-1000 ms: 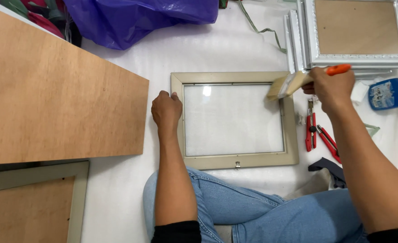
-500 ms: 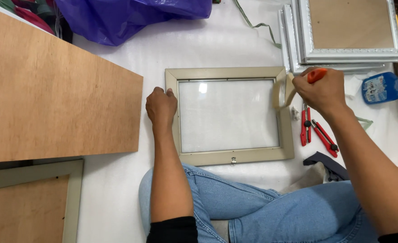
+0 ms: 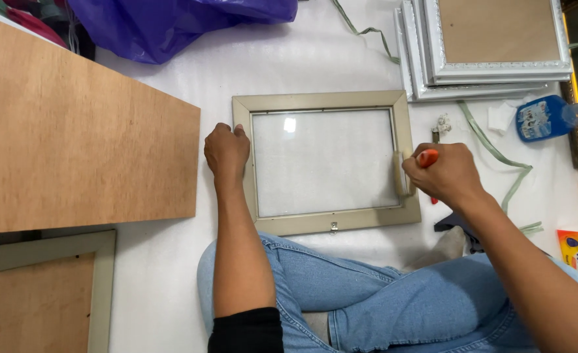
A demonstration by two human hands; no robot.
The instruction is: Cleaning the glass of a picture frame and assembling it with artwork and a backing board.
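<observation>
On the white floor covering: beige picture frame (image 3: 325, 101) between both hands.
Left hand (image 3: 226, 151) presses the frame's left rail; right hand (image 3: 447, 175) grips an orange-handled brush (image 3: 406, 171) on its right rail.

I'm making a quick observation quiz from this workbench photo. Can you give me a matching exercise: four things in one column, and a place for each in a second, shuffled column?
Things:
1. left hand
2. right hand
3. blue spray bottle
4. purple plastic bag

Places:
A. at the top left, above the plywood board
B. at the right edge, below the stack of white frames
C. on the left rail of the beige picture frame
D. at the frame's right rail, holding an orange-handled tool

Pairs: 1-C, 2-D, 3-B, 4-A
</observation>
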